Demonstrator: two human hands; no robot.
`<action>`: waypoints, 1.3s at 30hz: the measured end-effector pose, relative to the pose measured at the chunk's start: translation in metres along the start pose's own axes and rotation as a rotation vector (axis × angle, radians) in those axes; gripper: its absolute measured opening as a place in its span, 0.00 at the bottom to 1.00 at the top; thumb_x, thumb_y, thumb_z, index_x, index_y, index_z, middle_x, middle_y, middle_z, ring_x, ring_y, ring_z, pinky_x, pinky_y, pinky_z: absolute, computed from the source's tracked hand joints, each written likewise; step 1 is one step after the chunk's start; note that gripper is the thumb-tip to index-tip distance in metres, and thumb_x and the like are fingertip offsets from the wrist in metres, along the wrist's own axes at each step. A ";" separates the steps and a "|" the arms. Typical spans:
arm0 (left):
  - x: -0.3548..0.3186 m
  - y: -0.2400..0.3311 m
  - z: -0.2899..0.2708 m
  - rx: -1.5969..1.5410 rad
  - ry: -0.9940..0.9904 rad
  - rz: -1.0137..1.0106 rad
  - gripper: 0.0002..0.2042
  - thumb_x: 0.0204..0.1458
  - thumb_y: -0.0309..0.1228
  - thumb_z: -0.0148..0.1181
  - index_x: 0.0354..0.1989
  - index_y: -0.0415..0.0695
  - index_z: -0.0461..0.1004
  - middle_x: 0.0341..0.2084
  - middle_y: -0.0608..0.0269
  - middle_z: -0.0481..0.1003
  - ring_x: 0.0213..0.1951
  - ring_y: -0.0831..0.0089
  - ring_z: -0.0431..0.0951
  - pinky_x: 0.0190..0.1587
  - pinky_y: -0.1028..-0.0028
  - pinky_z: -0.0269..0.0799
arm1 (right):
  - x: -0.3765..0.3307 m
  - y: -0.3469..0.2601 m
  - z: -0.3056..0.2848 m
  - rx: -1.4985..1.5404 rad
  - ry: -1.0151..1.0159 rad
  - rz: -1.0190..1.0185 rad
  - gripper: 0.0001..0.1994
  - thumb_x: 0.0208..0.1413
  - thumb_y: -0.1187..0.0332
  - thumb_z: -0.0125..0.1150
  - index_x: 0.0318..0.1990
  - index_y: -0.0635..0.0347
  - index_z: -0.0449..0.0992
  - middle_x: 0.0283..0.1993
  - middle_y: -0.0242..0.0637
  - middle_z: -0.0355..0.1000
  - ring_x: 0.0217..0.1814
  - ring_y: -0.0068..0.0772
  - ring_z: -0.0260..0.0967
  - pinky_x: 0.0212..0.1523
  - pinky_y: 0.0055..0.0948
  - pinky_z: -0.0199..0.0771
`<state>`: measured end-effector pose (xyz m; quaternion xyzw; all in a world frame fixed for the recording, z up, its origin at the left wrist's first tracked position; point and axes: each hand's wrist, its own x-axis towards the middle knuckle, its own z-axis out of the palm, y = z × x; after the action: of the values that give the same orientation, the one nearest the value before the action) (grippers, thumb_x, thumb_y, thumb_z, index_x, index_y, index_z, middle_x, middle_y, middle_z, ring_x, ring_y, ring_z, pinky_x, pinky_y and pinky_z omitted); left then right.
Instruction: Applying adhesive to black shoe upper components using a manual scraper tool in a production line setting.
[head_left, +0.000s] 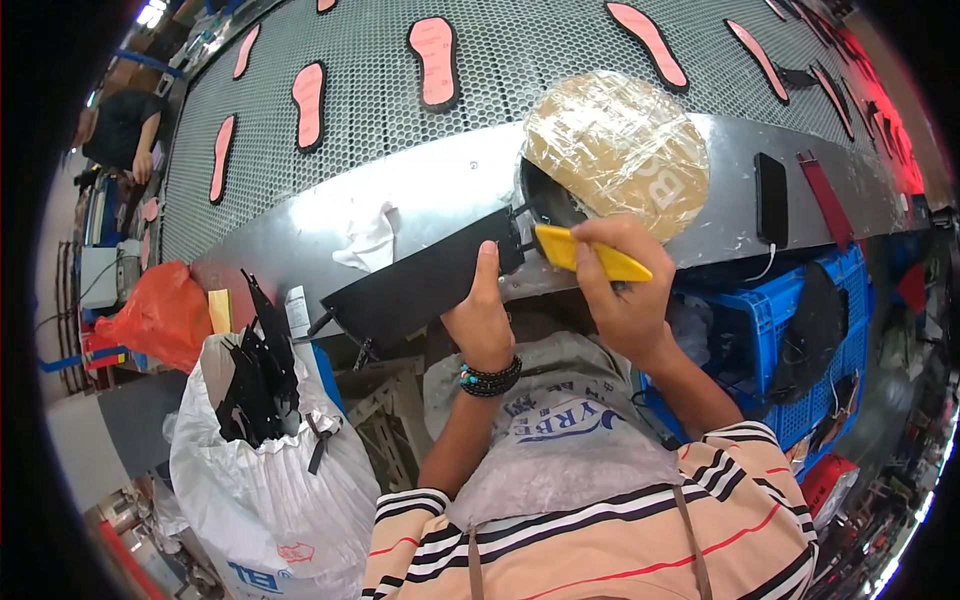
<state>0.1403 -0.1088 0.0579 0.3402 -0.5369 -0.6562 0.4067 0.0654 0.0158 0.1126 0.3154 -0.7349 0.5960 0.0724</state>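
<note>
Striped shirt [610, 560] below, left fingers [486, 268] clasp a black panel [405, 285], curled right fingers [592, 278] pinching a yellow tool [556, 246].

We've got pink insoles [432, 62] on mesh belt [370, 70]; crumpled white tissue [370, 240], black phone [771, 200] on metal ledge [450, 180]; orange bag [160, 318] at left.

Your left hand [483, 322] grips a black panel [425, 285] over the near edge of the bench [440, 180]; your right hand [632, 300] holds a yellow tool [556, 246] just beside it. A phone [771, 200] lies toward the bench's right end.
</note>
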 end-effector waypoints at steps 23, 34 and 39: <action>-0.011 -0.018 0.021 -0.044 0.052 -0.021 0.08 0.58 0.25 0.65 0.40 0.31 0.78 0.37 0.65 0.80 0.36 0.77 0.76 0.43 0.72 0.73 | 0.011 0.020 -0.014 -0.133 -0.069 0.094 0.07 0.56 0.77 0.64 0.42 0.66 0.78 0.38 0.46 0.77 0.40 0.46 0.78 0.42 0.36 0.76; -0.015 -0.024 0.018 -0.019 0.064 0.021 0.10 0.58 0.26 0.67 0.43 0.31 0.78 0.40 0.63 0.79 0.39 0.75 0.76 0.46 0.71 0.73 | 0.014 0.023 0.001 -0.012 -0.145 0.018 0.07 0.57 0.75 0.63 0.42 0.65 0.78 0.40 0.46 0.79 0.40 0.44 0.79 0.42 0.35 0.76; -0.018 -0.018 0.019 -0.062 0.074 0.022 0.09 0.58 0.25 0.67 0.41 0.31 0.78 0.39 0.64 0.79 0.38 0.76 0.75 0.45 0.72 0.73 | 0.022 0.023 0.002 -0.092 -0.100 0.094 0.07 0.59 0.74 0.63 0.43 0.65 0.78 0.40 0.46 0.78 0.41 0.43 0.79 0.42 0.35 0.77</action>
<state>0.1283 -0.0831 0.0440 0.3456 -0.5045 -0.6551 0.4437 0.0360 0.0084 0.1032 0.3060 -0.7782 0.5480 0.0219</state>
